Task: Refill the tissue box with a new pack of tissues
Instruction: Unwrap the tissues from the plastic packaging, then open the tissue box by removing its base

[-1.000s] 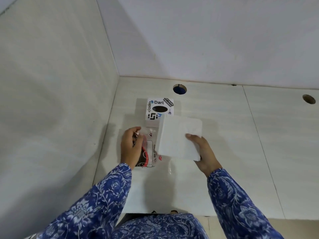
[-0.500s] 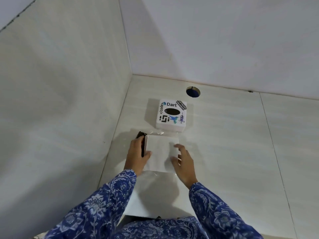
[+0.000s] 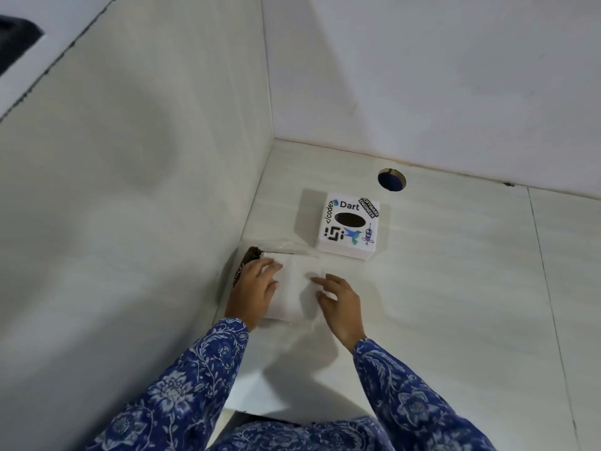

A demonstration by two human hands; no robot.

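Both hands lay flat and loosely spread on the white stack of tissues [image 3: 294, 288], neither closed around it. Left hand [image 3: 253, 292] pressed on the stack's left side, its grip slack, fingers extended toward the far edge. Right hand [image 3: 340, 304] rested on the stack's right side with fingers splayed, fingertips [image 3: 317, 280] touching the top sheet; whether its palm also bore on the bench [image 3: 455, 288] could not be told.

Part of the stack was hidden under both hands, so its full outline was hard to make out. A dark wrapper [image 3: 245, 263] showed only as a sliver beyond the left hand, against the side wall [image 3: 146, 190]; its print was too blurred to read. A bit of clear plastic film [image 3: 286, 247] glinted at the stack's far edge, its extent unclear.

The tissue box [image 3: 349, 226], white and covered with stickers, stood on the bench just beyond the stack, apart from it, its dark oval opening facing up. A round hole [image 3: 392, 180] lay in the bench behind the box. Blue floral sleeves [image 3: 406, 395] were cut off at the lower frame.
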